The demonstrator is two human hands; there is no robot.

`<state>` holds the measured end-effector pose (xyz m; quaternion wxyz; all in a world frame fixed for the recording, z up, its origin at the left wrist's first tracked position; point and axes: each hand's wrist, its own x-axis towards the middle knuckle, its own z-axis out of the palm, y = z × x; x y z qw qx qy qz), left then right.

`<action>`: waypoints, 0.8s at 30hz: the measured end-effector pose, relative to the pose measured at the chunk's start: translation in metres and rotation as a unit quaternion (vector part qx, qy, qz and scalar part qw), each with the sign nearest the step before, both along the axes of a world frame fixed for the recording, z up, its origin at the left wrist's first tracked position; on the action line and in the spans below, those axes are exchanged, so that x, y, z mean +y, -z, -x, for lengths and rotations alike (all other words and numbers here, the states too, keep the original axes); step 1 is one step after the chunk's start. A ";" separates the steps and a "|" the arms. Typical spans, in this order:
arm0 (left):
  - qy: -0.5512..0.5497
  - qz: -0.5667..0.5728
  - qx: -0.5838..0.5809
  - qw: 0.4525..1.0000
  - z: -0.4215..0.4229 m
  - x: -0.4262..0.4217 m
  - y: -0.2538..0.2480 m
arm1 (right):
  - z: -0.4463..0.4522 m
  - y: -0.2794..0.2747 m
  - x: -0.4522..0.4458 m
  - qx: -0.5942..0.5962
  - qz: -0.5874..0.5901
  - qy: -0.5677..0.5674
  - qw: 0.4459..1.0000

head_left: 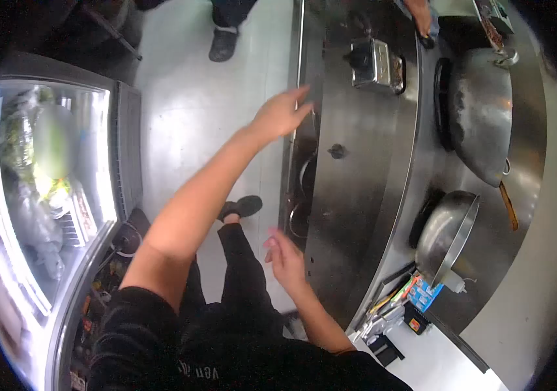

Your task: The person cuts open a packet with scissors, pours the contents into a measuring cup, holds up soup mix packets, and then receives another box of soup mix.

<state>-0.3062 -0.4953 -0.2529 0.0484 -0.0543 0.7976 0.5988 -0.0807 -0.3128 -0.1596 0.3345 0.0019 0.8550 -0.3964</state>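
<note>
My left hand [281, 116] is stretched forward over the front edge of a steel counter [363, 195]. Its fingers and thumb are apart, and I see nothing in it. Nearer my body, my right hand [286, 264] hangs beside the same counter edge with loosely bent, parted fingers. No held thing shows there. Below the left hand, round metal rims [301, 218] show in an opening along the counter front. A dark knob-like piece [337, 151] sits on the steel surface to its right.
A lit cabinet with green produce [53, 153] stands at left. Right of the counter are a large wok [483, 111] and a smaller pan [448, 234]. A metal box [376, 65] sits ahead. Another person's shoe [223, 45] and hand [420, 16] appear at the top.
</note>
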 end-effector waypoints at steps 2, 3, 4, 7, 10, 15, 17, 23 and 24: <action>-0.060 0.014 -0.071 0.996 -0.062 -0.001 0.031 | 0.008 -0.013 0.000 0.043 0.014 -0.003 0.999; -0.062 0.012 -0.125 0.990 -0.096 -0.003 0.037 | 0.011 -0.020 0.002 0.084 0.015 0.000 0.996; -0.049 0.055 -0.138 0.988 -0.138 -0.003 0.060 | 0.015 -0.029 0.009 0.045 -0.006 -0.019 0.999; 0.015 0.080 -0.227 0.970 -0.269 -0.021 0.076 | 0.021 -0.051 0.036 0.179 -0.076 -0.156 0.968; 0.104 0.150 -0.433 0.883 -0.347 -0.059 0.005 | 0.024 -0.066 0.087 0.158 -0.097 -0.145 0.972; -0.025 0.287 -0.408 0.866 -0.496 -0.098 0.042 | 0.045 -0.091 0.162 0.182 -0.116 -0.157 0.964; -0.191 0.299 -0.397 0.847 -0.536 -0.085 -0.001 | 0.060 -0.092 0.170 0.221 -0.132 -0.232 0.938; -0.283 0.145 -0.409 0.855 -0.544 0.033 -0.067 | 0.082 -0.128 0.094 0.118 -0.028 -0.287 0.950; -0.249 0.139 -0.394 0.874 -0.544 0.050 -0.083 | 0.084 -0.125 0.086 0.120 0.001 -0.326 0.938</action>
